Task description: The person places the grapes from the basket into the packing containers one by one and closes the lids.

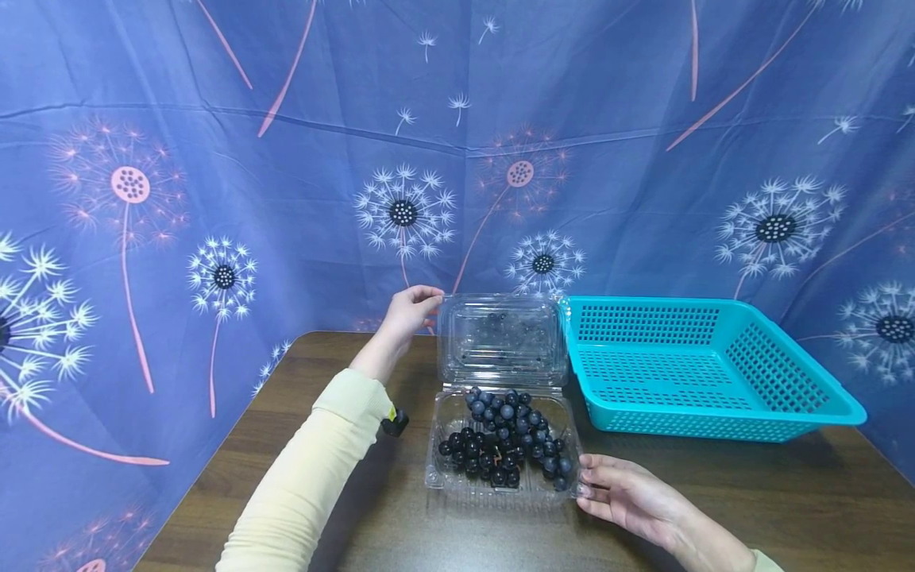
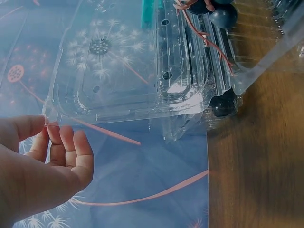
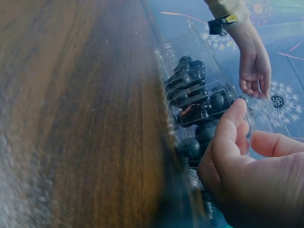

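A clear plastic clamshell container (image 1: 450, 477) lies on the table with its hinged lid (image 1: 500, 361) raised at the back. Dark grapes (image 1: 503, 425) on their stems fill much of its base. At the lid's far left corner, my left hand (image 1: 411, 314) pinches the rim between thumb and forefinger; the left wrist view shows this thumb and finger (image 2: 38, 126) on the corner tab. My right hand (image 1: 632, 500) holds the base at its front right corner, and in the right wrist view its fingers (image 3: 228, 130) bend around the rim beside the grapes (image 3: 190, 147).
A turquoise plastic basket (image 1: 593, 417) with slotted sides stands at the right, close against the container's lid. Behind the brown wooden table (image 1: 272, 445) hangs a blue cloth (image 1: 307, 199) printed with dandelions.
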Motion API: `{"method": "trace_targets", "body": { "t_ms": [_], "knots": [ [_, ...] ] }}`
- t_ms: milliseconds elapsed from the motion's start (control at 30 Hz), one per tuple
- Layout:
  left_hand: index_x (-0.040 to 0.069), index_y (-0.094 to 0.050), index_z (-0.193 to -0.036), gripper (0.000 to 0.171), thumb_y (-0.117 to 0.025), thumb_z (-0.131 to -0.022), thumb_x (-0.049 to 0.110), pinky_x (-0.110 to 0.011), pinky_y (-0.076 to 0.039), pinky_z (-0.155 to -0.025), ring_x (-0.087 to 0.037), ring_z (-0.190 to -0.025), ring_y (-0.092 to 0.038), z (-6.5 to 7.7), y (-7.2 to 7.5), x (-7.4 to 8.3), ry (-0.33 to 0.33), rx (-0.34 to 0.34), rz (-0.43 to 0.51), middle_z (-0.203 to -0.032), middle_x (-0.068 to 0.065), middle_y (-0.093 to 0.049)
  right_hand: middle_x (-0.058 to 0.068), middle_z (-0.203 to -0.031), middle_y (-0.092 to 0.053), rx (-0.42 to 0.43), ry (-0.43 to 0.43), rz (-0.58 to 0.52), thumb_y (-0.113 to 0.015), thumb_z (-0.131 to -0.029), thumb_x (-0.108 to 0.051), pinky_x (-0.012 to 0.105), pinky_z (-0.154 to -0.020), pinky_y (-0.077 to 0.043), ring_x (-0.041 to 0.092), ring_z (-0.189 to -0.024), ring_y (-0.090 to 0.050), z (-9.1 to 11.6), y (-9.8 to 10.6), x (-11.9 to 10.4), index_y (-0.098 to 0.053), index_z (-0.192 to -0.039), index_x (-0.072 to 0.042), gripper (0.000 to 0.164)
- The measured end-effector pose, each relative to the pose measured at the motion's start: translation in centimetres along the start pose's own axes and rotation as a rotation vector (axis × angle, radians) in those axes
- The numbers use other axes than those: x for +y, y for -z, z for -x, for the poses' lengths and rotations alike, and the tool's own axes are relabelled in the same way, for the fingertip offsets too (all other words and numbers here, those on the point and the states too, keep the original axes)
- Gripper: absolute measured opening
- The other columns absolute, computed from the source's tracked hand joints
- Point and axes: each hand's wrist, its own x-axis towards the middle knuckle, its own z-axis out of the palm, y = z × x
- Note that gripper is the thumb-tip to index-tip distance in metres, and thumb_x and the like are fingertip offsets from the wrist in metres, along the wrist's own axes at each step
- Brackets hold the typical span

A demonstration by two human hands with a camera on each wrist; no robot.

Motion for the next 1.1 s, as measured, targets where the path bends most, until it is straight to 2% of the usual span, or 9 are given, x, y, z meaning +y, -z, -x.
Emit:
{"method": "trace_targets", "body": {
  "t_ms": [200,333,433,533,667,867,1100],
  "knots": [
    [-0.004,-0.061,-0.111,0.024,-0.056,-0.093,0.011,-0.052,-0.047,-0.09,-0.025,-0.089,-0.057,0.5,0.2,0.3,-0.026,0.0,-0.041,-0.096,-0.009,-0.059,-0.001,-0.095,-0.059,0.028,-0.012,-0.007,-0.043,-0.097,-0.004,0.029,-0.091,-0.05,0.011,-0.091,-0.058,0.0,-0.1,0.0,-0.056,-0.105,-0.013,0.019],
    [-0.005,-0.061,-0.111,0.025,-0.057,-0.092,0.01,-0.038,-0.053,-0.076,-0.025,-0.088,-0.057,0.8,0.4,0.3,-0.058,-0.002,-0.073,-0.103,-0.018,-0.059,-0.001,-0.094,-0.059,0.047,-0.02,-0.007,-0.044,-0.097,-0.005,0.03,-0.091,-0.05,0.012,-0.09,-0.058,0.1,-0.1,0.0,-0.056,-0.105,-0.013,0.017],
    [-0.006,-0.061,-0.111,0.025,-0.057,-0.092,0.009,-0.029,-0.051,-0.069,-0.018,-0.083,-0.056,1.1,0.5,0.3,-0.078,-0.006,-0.084,-0.104,-0.022,-0.059,-0.001,-0.095,-0.059,0.053,-0.02,-0.004,-0.044,-0.096,-0.005,0.03,-0.092,-0.05,0.012,-0.091,-0.058,0.1,-0.1,-0.1,-0.056,-0.105,-0.013,0.017],
    [-0.005,-0.061,-0.11,0.023,-0.057,-0.092,0.009,-0.028,-0.051,-0.07,-0.011,-0.078,-0.052,1.6,0.7,0.4,-0.089,-0.011,-0.1,-0.097,-0.015,-0.059,-0.001,-0.095,-0.059,0.051,-0.013,-0.001,-0.043,-0.097,-0.004,0.03,-0.092,-0.05,0.011,-0.091,-0.058,0.1,-0.1,0.0,-0.056,-0.106,-0.014,0.018],
    [-0.004,-0.061,-0.108,0.021,-0.056,-0.092,0.009,-0.025,-0.05,-0.068,-0.01,-0.076,-0.052,2.3,0.9,0.5,-0.111,-0.018,-0.118,-0.089,-0.007,-0.058,-0.001,-0.095,-0.059,0.052,0.002,0.009,-0.044,-0.097,-0.004,0.029,-0.092,-0.05,0.011,-0.091,-0.058,0.1,0.0,0.0,-0.056,-0.105,-0.014,0.018],
    [-0.003,-0.062,-0.107,0.02,-0.057,-0.092,0.009,-0.022,-0.05,-0.066,-0.01,-0.074,-0.053,3.0,1.0,0.6,-0.132,-0.031,-0.126,-0.089,-0.008,-0.058,-0.003,-0.094,-0.058,0.068,-0.004,0.015,-0.045,-0.096,-0.005,0.029,-0.092,-0.05,0.011,-0.091,-0.058,0.1,-0.2,0.0,-0.056,-0.105,-0.014,0.017],
    [0.002,-0.063,-0.105,0.016,-0.058,-0.092,0.011,-0.024,-0.052,-0.068,-0.011,-0.073,-0.056,3.7,1.1,0.8,-0.147,-0.043,-0.156,-0.091,-0.005,-0.06,-0.003,-0.094,-0.058,0.094,-0.002,0.015,-0.046,-0.096,-0.006,0.03,-0.093,-0.05,0.011,-0.091,-0.057,0.1,-0.3,-0.1,-0.056,-0.105,-0.014,0.015]
  ]
}}
